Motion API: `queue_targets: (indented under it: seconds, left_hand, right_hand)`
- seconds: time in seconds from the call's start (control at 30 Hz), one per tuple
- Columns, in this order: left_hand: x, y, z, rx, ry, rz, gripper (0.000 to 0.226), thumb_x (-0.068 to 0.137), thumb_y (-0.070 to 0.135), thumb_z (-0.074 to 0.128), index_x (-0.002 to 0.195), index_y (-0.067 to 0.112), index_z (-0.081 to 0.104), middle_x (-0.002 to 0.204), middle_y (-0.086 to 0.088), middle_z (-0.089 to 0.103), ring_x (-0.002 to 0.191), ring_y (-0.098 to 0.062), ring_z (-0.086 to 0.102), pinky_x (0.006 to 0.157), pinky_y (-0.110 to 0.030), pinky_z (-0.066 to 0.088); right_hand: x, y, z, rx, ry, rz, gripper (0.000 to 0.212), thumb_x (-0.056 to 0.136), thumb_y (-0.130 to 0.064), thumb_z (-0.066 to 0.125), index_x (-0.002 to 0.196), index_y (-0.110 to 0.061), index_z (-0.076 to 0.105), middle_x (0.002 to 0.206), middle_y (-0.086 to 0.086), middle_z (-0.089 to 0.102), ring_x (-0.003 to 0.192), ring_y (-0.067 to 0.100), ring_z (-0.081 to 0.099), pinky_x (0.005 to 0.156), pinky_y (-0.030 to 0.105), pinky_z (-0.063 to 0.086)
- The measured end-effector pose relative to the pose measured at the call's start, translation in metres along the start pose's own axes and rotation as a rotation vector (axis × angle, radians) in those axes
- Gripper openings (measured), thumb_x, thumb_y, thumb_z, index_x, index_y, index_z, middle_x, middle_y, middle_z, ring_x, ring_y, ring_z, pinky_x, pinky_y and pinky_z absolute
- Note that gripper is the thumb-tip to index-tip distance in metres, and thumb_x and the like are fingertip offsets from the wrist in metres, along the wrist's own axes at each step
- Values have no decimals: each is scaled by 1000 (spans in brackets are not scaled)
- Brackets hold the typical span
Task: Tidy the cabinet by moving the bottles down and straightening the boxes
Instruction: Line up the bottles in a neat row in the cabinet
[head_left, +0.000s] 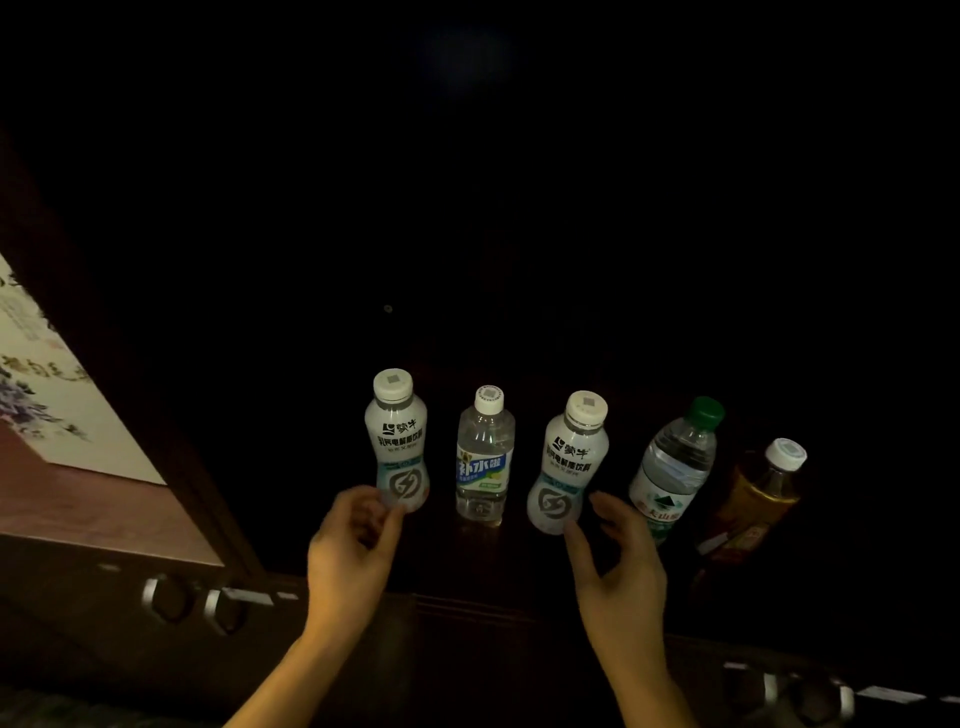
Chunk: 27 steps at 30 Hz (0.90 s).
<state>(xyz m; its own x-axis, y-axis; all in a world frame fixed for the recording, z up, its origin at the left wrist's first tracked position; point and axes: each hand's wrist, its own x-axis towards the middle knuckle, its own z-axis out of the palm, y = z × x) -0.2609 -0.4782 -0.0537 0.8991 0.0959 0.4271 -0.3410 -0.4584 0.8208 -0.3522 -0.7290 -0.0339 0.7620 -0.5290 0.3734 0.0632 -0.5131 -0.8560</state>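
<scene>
**Pale plastic bottles lined up on a dark wooden shelf**

Bare fingers of the left hand curl loosely round the foot of the leftmost white bottle, thumb and fingertips touching its base. The right hand is spread open, fingers apart, just beside the second white bottle; whether it touches the plastic cannot be told.

Five bottles stand in one row on the dark, glossy shelf. Two are opaque white, waisted like an hourglass, with wide white caps. Between them stands one clear bottle, ribbed, with a blue and green label and a white cap. Right of the second white bottle comes a clear green-capped bottle with a green and red label, then an amber bottle with a white cap, dimmest of all.

Left of the row hangs a cabinet door with a pale painted panel in a dark frame. Two metal ring handles sit below it; more handles glint low to the right.
</scene>
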Motion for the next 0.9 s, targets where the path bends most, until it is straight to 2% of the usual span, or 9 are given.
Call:
queue_targets:
  seconds: [0.07,0.13,0.23,0.33,0.43,0.5,0.6,0.73,0.9]
  left_hand:
    - [8,-4,-3,25,76,-51,49,76,34,79,115,33,50,94,15,55,85,-2,57,66,-14,46]
    - [18,-6,0,39,69,-113,70,71,38,83,128,28,44,111,11,51,94,-1,54,75,-17,45]
    - [37,-7,9,-8,-40,-176,92,66,36,88,142,18,39,137,0,44,116,-10,49,91,-26,44]
    - [51,-5,17,-60,-124,-180,93,64,38,89,141,16,42,141,-3,46,118,-11,47,90,-23,41]
    - [59,-4,22,-93,-149,-160,83,65,39,87,135,19,48,133,0,55,116,-11,51,85,-17,41]
    - [62,-5,23,-119,-157,-159,76,67,39,86,131,19,51,127,2,60,114,-11,55,84,-18,44]
    - [64,-8,24,-113,-153,-149,69,71,35,85,129,18,52,122,6,61,111,-9,55,83,-17,44]
    - [66,-12,21,-127,-195,-147,63,75,34,82,130,22,52,114,17,56,108,-3,52,79,-8,39]
    - [68,-19,15,-180,-320,-147,56,81,33,77,128,39,49,114,33,54,104,18,49,82,-2,38]
  right_hand:
    - [-10,-15,7,7,-46,-76,40,86,-37,69,124,-32,57,120,-18,62,116,-6,56,95,16,49]
    - [-14,-27,18,-5,-157,-79,50,85,-52,63,131,-35,52,133,-17,58,122,-9,50,99,13,43]
    - [-13,-35,39,-67,-397,2,88,84,-68,59,155,-43,14,157,-26,19,141,-7,22,114,27,29]
    - [-5,-37,56,-110,-478,4,102,84,-69,60,154,-45,-11,158,-31,-5,144,-8,1,116,25,14]
    - [9,-39,68,-62,-424,38,101,87,-57,64,157,-37,-6,160,-25,6,146,-5,8,115,22,20]
    - [19,-41,74,-32,-388,68,97,90,-51,66,159,-30,1,160,-17,20,143,-4,18,108,11,21]
    - [30,-42,80,7,-354,47,83,92,-44,66,157,-28,16,150,-16,39,132,-13,33,101,3,27]
    - [34,-36,82,27,-350,23,66,94,-41,63,151,-26,33,139,-15,54,122,-19,45,105,21,43]
    - [31,-33,86,50,-331,51,57,98,-26,60,150,-20,37,137,-9,58,127,2,54,106,39,48]
